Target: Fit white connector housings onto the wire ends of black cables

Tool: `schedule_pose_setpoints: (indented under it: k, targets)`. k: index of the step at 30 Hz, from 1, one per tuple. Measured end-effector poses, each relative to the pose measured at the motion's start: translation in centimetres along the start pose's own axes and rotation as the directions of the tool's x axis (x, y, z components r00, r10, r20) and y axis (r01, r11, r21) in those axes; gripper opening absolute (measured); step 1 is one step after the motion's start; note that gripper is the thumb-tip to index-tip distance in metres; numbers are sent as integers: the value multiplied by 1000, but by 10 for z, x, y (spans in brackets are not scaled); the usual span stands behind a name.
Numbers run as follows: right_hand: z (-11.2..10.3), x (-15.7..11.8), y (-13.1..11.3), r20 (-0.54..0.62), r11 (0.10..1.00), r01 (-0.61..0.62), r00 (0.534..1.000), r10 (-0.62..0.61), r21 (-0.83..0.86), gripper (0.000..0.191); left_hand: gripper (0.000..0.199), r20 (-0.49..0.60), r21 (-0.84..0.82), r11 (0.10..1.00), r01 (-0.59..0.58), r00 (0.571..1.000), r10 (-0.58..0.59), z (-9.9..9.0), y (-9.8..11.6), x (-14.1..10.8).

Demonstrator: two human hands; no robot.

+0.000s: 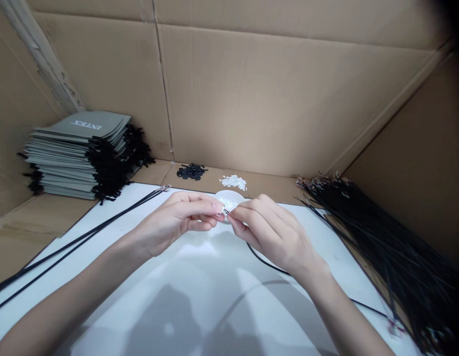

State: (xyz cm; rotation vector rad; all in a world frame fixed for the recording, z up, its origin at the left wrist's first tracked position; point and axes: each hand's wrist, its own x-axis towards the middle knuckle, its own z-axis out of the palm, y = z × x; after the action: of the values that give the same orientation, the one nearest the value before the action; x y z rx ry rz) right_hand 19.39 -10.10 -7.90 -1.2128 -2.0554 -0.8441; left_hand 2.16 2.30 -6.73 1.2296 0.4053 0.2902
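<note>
My left hand (pixel 192 212) pinches a small white connector (pixel 222 211) between thumb and fingertips. Thin stripped wires at the end of a black cable (pixel 264 263) are held in the fingertips of my right hand (pixel 268 230), right at the connector. From under my right hand the cable runs down to the right. Whether the wires sit inside the connector I cannot tell. Just behind my fingertips stands a round white dish (pixel 232 196) with small white pieces in it, partly hidden by my hands.
Black tubing pieces (pixel 192 171) and white pieces (pixel 233 182) lie in piles along the cardboard back wall (pixel 251 99). Stacked grey INTEX pouches (pixel 66 163) stand at left. Black cables (pixel 103 225) lie left; a large cable bundle (pixel 385 247) lies right. Below is a white table (pixel 199 296).
</note>
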Motion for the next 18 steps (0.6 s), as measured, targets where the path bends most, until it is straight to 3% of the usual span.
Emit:
schedule_pose_setpoints:
  k: [4, 8, 11, 15, 18]
  targets:
    - [2, 1, 0, -12, 983, -106, 994, 109, 151, 10, 8, -15, -15, 1000, -5, 1000, 4, 2, 3, -1]
    - [0, 0, -2, 45, 897, -240, 970, 241, 372, 9, 9, -49, -2, 1000, -12, 999, 12, 3, 5, -1]
    - [-2, 1, -2, 78, 854, -278, 959, 272, 439, 12, 8, -45, -2, 1000, 0, 999, 0, 3, 5, -1]
    - [-4, 2, -1, 27, 956, -119, 993, 116, 269, 15, 9, -8, 28, 1000, 11, 1000, -11, 1, 3, 0]
    - [-9, 2, -1, 61, 997, 32, 997, -36, 64, 16, 10, -13, 57, 998, 33, 999, -32, 0, 2, 1]
